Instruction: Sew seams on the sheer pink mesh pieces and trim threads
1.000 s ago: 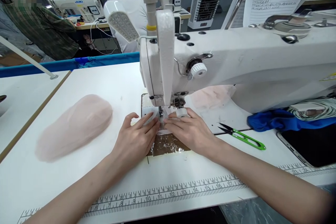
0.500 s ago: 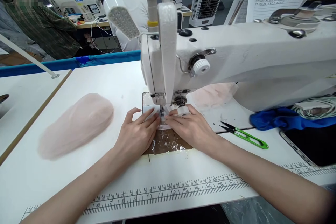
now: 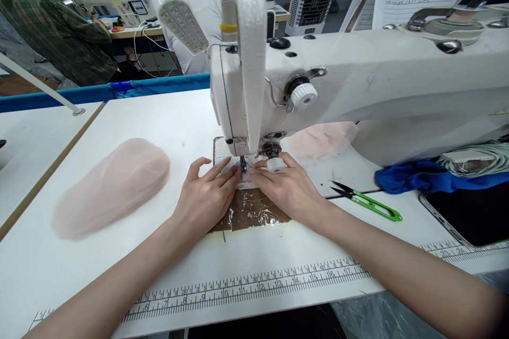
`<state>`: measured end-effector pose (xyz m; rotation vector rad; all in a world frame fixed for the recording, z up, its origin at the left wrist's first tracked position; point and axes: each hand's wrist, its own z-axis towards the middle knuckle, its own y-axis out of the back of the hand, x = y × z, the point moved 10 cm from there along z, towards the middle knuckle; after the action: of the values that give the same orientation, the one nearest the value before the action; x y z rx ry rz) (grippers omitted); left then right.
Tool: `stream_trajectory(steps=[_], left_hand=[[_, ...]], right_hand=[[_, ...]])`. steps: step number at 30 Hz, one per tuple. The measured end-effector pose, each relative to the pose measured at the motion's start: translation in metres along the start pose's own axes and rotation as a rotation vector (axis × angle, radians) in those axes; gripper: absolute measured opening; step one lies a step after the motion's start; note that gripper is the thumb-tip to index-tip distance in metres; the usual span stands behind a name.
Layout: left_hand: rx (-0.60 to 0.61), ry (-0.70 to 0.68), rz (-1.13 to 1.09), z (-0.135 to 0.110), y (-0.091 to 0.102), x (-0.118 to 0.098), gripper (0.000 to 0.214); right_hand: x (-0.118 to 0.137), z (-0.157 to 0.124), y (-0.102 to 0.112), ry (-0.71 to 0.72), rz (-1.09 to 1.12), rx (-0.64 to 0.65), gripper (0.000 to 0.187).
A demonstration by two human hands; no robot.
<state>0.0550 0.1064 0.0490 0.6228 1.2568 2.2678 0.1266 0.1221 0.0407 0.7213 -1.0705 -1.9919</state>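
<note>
A white sewing machine stands before me, its presser foot down between my fingertips. A small sheer pale piece of fabric lies under the foot, partly hidden by my fingers. My left hand rests on it from the left, fingers stretched out and thumb apart. From the right, my right hand lies palm down with its fingers extended to the fabric beside the foot; some fingertips are hidden behind a white knob. Below the hands is a brown patch under clear tape.
Sheer pink fabric lies left, and more pink fabric behind the needle area. Green thread snips, a blue cloth and a phone are right. A printed ruler runs along the front edge. Two people sit beyond.
The whole view has shifted slightly up and left. My hands keep nearly the same place beside the presser foot.
</note>
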Motion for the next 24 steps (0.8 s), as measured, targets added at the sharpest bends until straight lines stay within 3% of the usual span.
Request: stream_trajectory(steps=[13, 18, 22, 24], left_hand=[[0.0, 0.007, 0.04, -0.002, 0.0, -0.002, 0.024], [-0.001, -0.014, 0.05, -0.004, 0.001, -0.007, 0.024], [0.011, 0.01, 0.051, -0.004, 0.005, 0.004, 0.026], [-0.007, 0.063, 0.118, -0.004, 0.014, 0.013, 0.024]], right_hand=[[0.002, -0.001, 0.004, 0.013, 0.006, -0.057, 0.032], [-0.005, -0.002, 0.005, -0.058, 0.122, -0.02, 0.019], [-0.004, -0.004, 0.013, -0.089, 0.161, 0.014, 0.043], [-0.003, -0.004, 0.022, -0.091, 0.227, -0.027, 0.043]])
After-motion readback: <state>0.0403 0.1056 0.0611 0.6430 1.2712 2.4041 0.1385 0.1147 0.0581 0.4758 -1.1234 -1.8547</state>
